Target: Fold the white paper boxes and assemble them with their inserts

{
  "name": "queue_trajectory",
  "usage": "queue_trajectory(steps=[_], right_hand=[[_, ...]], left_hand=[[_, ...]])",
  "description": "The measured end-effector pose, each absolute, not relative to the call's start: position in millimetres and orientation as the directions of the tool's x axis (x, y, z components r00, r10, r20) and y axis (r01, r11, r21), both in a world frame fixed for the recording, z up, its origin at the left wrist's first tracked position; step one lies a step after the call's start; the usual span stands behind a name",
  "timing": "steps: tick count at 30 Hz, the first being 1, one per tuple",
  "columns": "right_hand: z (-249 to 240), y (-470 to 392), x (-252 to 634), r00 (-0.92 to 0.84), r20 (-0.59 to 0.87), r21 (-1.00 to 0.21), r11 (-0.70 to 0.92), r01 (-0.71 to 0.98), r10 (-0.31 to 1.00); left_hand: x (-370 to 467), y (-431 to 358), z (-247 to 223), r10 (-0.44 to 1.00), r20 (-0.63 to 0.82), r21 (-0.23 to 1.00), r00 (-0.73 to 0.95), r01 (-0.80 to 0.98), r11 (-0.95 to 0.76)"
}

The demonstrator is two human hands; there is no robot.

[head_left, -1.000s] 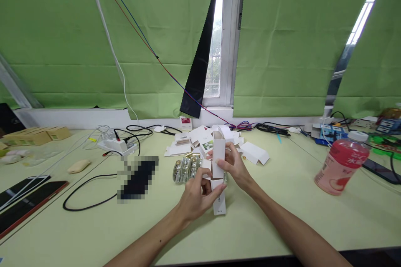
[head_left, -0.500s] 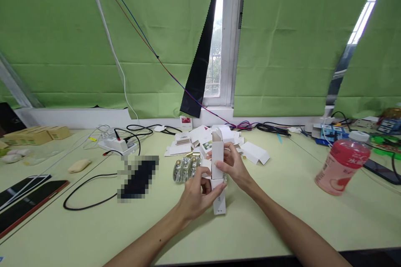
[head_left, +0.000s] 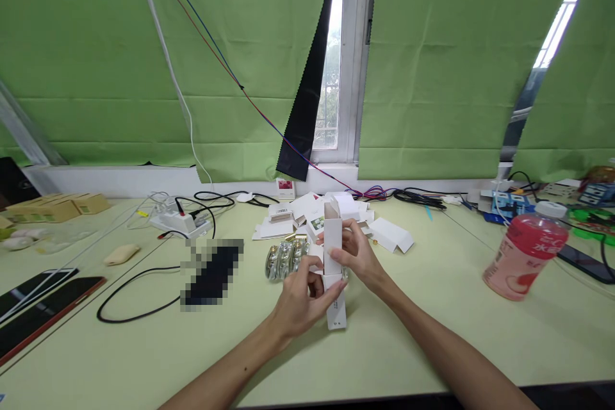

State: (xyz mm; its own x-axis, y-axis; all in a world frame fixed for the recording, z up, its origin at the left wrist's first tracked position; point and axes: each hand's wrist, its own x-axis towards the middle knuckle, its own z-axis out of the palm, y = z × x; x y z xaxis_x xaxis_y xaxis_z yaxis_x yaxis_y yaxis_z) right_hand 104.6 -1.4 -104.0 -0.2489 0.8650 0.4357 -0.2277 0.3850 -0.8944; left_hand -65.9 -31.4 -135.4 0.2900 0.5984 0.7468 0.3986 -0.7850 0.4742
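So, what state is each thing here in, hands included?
Left hand: holding lower white piece
Right hand: holding upper white piece
Upper white piece: top open
Pink bottle: capped
Power strip: plugs inserted
Green curtains: drawn, with gaps
Red-edged device: screen dark
Black cable: bundled

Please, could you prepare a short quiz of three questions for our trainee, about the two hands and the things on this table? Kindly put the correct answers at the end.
1. Which hand holds the upper part of the white carton: A) left, B) right, C) neither?
2. True or false: the drink bottle has a white cap.
3. Fill in the missing word: the power strip lies to the ____ of the left hand.

Key: 1. B, the right hand. 2. True. 3. Left.
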Motion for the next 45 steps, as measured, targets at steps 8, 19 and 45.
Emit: queue_trajectory(steps=[8, 19, 45], right_hand=[[-106.0, 0.6, 105.4, -0.253, 0.439, -0.894, 0.389, -0.223, 0.862], [-107.8, 3.3, 104.0, -0.258, 0.463, -0.885, 0.423, -0.196, 0.848], [-112.2, 7.1, 106.4, -0.305, 0.459, -0.888, 0.447, -0.113, 0.835]], left_hand=[[-65.1, -32.2, -132.3, 0.59, 0.757, 0.471, 0.282, 0.389, -0.791], [-66.5, -30.9, -135.2, 0.629, 0.719, 0.512, 0.295, 0.387, -0.767], [-67.7, -31.8, -135.8, 0.738, 0.627, 0.63, 0.25, 0.395, -0.669]])
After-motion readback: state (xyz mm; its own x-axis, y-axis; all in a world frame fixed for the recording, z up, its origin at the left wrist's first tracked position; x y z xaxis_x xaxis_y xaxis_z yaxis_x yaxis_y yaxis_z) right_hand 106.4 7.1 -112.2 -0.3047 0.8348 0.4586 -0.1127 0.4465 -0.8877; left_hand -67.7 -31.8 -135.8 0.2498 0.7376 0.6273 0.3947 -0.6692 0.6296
